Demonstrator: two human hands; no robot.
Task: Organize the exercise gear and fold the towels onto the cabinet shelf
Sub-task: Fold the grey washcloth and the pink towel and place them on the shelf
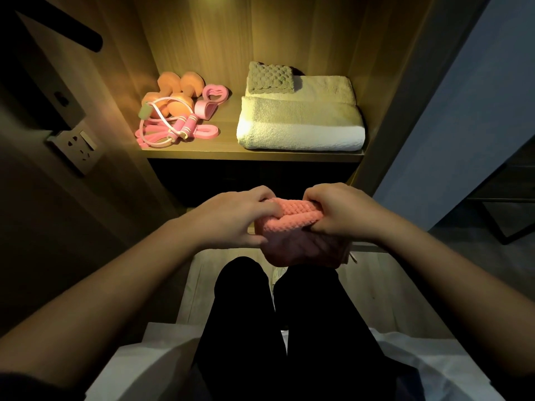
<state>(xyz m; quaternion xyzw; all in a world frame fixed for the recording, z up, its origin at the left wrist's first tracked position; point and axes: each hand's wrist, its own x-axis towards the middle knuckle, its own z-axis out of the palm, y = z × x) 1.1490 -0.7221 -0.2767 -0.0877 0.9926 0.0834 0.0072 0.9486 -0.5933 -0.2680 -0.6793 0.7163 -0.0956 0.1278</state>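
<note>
Both hands, the left hand [237, 218] and right hand [341, 211], pinch the pink towel [289, 217] by its folded ends below the shelf [231, 153] front edge; soft, light, floppy, it probably needs support at both ends

Four towels [301, 123], two dumbbells [170, 82] — one jump rope [185, 127].

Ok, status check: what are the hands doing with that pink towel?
Left hand, right hand gripping pink towel. Not yet on shelf. Nothing in the way.

Nubby pink cloth [289, 217], wood-grain shelf [231, 153]
</note>
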